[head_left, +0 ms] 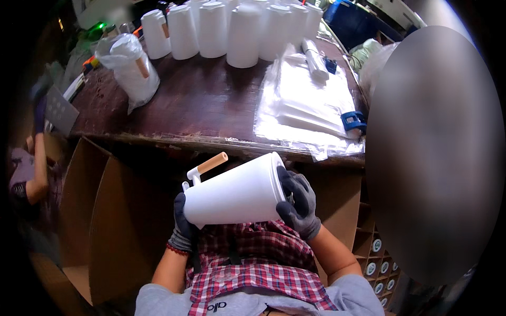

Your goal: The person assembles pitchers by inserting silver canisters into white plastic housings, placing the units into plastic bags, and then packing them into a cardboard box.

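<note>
Held sideways in front of my apron is a white jug (234,194) with a wood-coloured handle grip. Its handle points up and its base faces right. My left hand (184,224), in a dark grey glove, is closed round the jug's top end at the left. At the base, my gloved right hand (300,203) grips the rim, with its fingertips partly hidden against the underside. On the dark table beyond stands a similar jug in a clear plastic bag (134,76). A stack of clear plastic bags (311,102) lies at the table's right.
Several white jugs (243,39) stand in rows at the back of the dark table (195,100). A blue tape dispenser (353,121) rests on the bags. Open cardboard boxes (118,226) are below left; a divided carton (377,258) is at lower right. Another person's arm (39,163) shows at far left.
</note>
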Demonstrator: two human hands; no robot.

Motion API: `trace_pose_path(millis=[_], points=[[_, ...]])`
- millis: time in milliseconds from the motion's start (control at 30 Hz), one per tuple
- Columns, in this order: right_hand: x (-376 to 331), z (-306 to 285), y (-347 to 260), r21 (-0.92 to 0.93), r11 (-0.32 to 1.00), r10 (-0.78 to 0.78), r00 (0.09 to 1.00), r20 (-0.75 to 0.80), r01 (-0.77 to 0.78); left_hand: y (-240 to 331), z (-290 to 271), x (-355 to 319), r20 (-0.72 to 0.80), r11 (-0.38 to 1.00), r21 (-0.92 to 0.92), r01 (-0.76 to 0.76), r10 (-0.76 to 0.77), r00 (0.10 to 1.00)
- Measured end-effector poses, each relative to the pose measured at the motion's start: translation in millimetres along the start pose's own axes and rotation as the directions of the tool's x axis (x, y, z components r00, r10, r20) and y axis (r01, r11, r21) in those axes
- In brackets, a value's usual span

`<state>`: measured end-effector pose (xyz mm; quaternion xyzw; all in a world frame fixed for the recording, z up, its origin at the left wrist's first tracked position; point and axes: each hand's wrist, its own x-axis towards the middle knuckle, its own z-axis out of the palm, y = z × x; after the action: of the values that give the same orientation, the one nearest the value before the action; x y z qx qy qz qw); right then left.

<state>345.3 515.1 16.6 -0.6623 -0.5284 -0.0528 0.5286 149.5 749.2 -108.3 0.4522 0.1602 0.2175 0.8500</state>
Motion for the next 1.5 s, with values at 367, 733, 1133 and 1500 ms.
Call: trace_pose_path(millis=[367, 733, 1133, 1500], points=[[-22, -48, -48, -0.126, 0.984, -0.083, 0.956, 0.282, 0.122, 8, 5, -28, 0.226, 0.955, 0.112, 0.276, -0.295, 0.929], [-13, -14, 22, 0.641, 0.513, 0.79, 0.607, -0.092, -0.57, 99, 58, -7, 0.37, 0.726, 0.531, -0.437, 0.265, 0.89], [2, -9, -26, 0.436, 0.864, 0.386, 0.888, -0.248, -0.254, 96, 42, 3, 0.36, 0.788, 0.602, -0.13, -0.122, 0.925], [-11, -24, -20, 0.084, 0.989, 0.13, 0.977, -0.166, -0.118, 91, 61, 12, 0.336, 0.979, 0.083, 0.188, -0.205, 0.919]])
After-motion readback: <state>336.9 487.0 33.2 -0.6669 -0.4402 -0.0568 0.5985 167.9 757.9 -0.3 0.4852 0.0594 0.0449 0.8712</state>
